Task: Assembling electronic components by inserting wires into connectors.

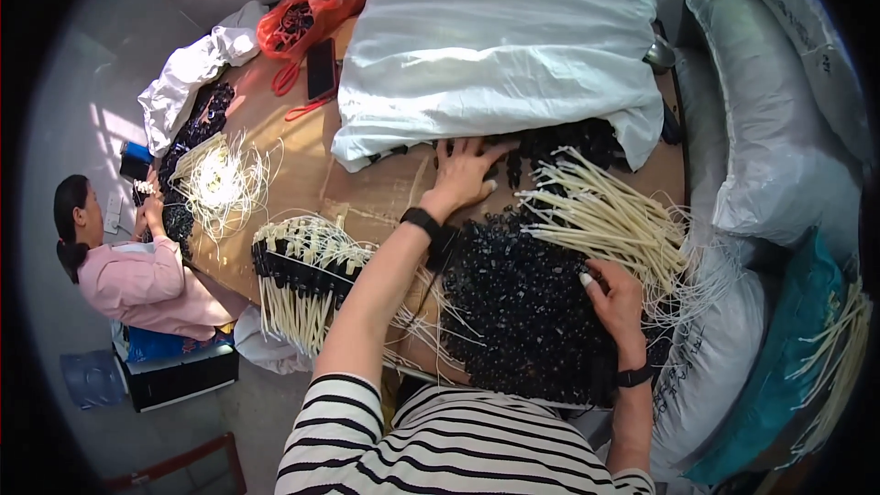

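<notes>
My left hand [466,174] reaches across the table with its fingers spread, the tips at the lower edge of a large white woven sack [500,46]. Dark pieces [573,142] show along that edge, beside my fingers. At the right side of a pile of small glossy black parts [532,302], my right hand [616,298] has its fingers bent and closed. What it pinches, if anything, is too small to name. Above that hand lies a bundle of cream-coloured sleeved wires [610,211] with loose thin ends. Left of my left forearm sit rows of black connectors with cream wires [302,280].
A person in pink [137,280] works at the table's left end, near a coil of pale wires [220,179]. Farther back are a red plastic bag [312,14] and a phone [322,69]. Full white sacks [779,119] and a teal sack [765,376] crowd the right side.
</notes>
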`<state>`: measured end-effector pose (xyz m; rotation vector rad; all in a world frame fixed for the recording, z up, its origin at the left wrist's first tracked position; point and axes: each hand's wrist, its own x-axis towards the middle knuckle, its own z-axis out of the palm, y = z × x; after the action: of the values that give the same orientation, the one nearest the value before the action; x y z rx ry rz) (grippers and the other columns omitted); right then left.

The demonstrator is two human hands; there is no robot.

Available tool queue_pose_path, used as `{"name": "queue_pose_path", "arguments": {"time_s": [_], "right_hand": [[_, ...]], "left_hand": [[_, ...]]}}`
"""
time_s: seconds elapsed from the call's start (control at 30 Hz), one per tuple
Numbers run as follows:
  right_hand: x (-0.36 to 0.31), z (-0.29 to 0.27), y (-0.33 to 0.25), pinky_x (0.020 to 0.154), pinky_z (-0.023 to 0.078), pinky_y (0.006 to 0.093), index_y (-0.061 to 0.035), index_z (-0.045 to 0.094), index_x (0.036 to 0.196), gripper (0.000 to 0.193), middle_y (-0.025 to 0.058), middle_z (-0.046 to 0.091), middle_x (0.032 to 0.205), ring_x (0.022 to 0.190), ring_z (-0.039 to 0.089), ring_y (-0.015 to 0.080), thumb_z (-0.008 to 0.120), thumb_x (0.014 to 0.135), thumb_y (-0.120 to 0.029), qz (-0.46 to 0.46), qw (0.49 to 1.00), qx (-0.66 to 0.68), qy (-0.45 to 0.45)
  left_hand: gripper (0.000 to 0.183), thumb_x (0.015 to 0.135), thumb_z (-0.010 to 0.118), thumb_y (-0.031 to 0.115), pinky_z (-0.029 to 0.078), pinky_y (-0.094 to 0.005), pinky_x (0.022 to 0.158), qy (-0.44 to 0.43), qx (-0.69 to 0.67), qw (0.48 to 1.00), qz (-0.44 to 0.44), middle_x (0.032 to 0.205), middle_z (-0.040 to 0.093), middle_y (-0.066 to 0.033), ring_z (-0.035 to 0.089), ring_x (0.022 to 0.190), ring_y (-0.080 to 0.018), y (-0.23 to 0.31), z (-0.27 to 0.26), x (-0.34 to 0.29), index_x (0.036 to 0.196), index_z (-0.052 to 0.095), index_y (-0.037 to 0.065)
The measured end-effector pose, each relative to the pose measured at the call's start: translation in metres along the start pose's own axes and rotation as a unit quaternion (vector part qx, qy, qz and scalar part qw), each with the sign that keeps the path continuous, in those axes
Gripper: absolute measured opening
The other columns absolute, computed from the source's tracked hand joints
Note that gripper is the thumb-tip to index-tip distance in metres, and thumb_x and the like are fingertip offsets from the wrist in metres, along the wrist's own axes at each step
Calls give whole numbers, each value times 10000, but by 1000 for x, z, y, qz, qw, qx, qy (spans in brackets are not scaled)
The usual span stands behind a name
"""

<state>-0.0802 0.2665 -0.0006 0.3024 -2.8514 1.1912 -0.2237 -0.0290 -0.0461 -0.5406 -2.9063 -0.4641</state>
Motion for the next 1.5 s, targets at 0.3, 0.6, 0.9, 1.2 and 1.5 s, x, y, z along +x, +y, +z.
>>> {"name": "queue_pose_path", "arguments": {"time_s": [0.3,0.6,0.9,1.2,1.5], "right_hand": [[15,-8,23,651,487,331,-40,660,1002,231,110,629,837,709,622,265,659,771,-33,-44,989,-103,93],[12,-13,17,697,428,400,-77,578,798,61,86,591,816,793,586,308,632,771,-73,-51,968,-242,41],[-19,1,-29,525,424,273,-35,650,1071,242,73,643,763,571,578,207,624,831,-53,-151,988,-13,42],[-30,2,-40,510,368,205,8,684,996,151,-8,593,680,563,468,39,658,859,-50,-34,988,143,-44],[-14,23,-56,572,470,280,-6,630,775,95,82,658,807,637,613,150,708,754,-56,-124,982,85,-113]], "left_hand": [[453,692,612,68,452,-371,968,85,-217,972,15,1173,638,-126,573,1082,-310,-13,-58,-72,1144,641,74],[388,697,622,-27,502,-394,806,44,-43,998,-31,1009,648,-73,601,935,-296,26,-35,-87,1064,662,93],[140,759,575,-47,505,-235,767,14,-538,812,-224,911,605,-35,573,804,-88,36,-27,-112,873,519,11],[440,762,499,-104,489,-269,871,-42,-569,785,-241,1055,656,-27,597,965,-99,52,-52,-129,1176,600,7],[433,647,650,-48,523,-358,730,-36,-236,957,165,869,634,-84,628,822,-281,101,-69,-133,1052,599,97]]}}
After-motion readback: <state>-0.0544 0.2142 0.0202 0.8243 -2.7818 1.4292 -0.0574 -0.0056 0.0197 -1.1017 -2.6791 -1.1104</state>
